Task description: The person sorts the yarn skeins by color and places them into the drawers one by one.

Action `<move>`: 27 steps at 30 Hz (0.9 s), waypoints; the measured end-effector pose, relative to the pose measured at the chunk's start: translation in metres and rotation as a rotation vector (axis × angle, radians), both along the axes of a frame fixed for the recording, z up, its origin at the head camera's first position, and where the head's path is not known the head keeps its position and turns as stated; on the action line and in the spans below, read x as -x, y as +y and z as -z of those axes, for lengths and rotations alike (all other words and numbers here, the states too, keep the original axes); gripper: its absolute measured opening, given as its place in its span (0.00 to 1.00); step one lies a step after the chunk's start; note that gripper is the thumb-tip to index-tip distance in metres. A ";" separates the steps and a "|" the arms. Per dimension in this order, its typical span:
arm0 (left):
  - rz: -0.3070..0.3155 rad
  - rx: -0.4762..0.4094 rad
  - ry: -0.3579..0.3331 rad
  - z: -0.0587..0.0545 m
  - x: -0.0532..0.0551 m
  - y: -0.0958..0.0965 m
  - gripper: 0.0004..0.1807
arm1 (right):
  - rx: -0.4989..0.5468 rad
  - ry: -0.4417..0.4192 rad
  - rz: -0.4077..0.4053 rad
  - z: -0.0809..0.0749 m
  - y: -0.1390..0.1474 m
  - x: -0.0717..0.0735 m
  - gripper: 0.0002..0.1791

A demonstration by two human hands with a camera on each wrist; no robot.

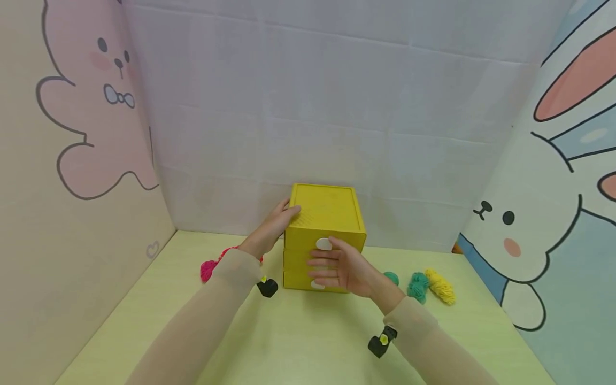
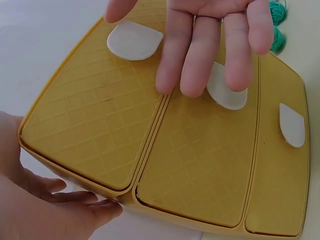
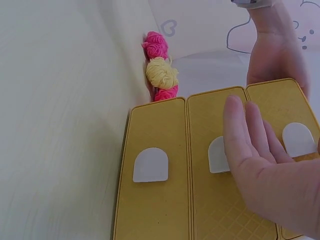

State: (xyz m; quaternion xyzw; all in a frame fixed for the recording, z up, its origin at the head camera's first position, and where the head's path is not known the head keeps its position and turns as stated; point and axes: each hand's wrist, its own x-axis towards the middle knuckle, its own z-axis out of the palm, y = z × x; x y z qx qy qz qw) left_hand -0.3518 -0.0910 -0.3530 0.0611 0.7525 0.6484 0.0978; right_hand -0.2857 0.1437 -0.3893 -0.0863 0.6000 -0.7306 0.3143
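A yellow three-drawer box [image 1: 327, 208] with white tab handles stands against the back wall. My left hand [image 1: 271, 227] rests on its left side, the thumb over the top edge and the fingers along the side wall. In front of the drawers is my right hand [image 1: 353, 270], fingers extended and nothing in it. Its thumb is close to the top drawer's handle [image 2: 135, 41], and the fingers partly cover the middle handle [image 3: 218, 156]. The bottom handle [image 3: 151, 165] is in full sight in the right wrist view. All the drawers appear closed.
Pink yarn [image 1: 208, 271] lies left of the box, with a cream yarn ball [image 3: 162, 73] beside it. To the right are green yarn balls [image 1: 417, 287] and a yellow yarn bundle [image 1: 440, 286]. Cartoon-printed panels [image 1: 520, 235] flank the table on both sides.
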 end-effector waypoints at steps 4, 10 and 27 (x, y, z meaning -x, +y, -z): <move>0.007 -0.013 -0.012 0.001 0.006 0.000 0.40 | 0.019 -0.010 -0.002 0.001 -0.001 0.001 0.45; 0.034 -0.010 -0.011 0.003 0.008 0.000 0.39 | 0.045 -0.023 0.032 0.004 -0.002 0.002 0.43; 0.087 -0.072 0.046 0.009 0.008 -0.004 0.39 | 0.062 0.015 0.069 0.010 -0.003 0.003 0.44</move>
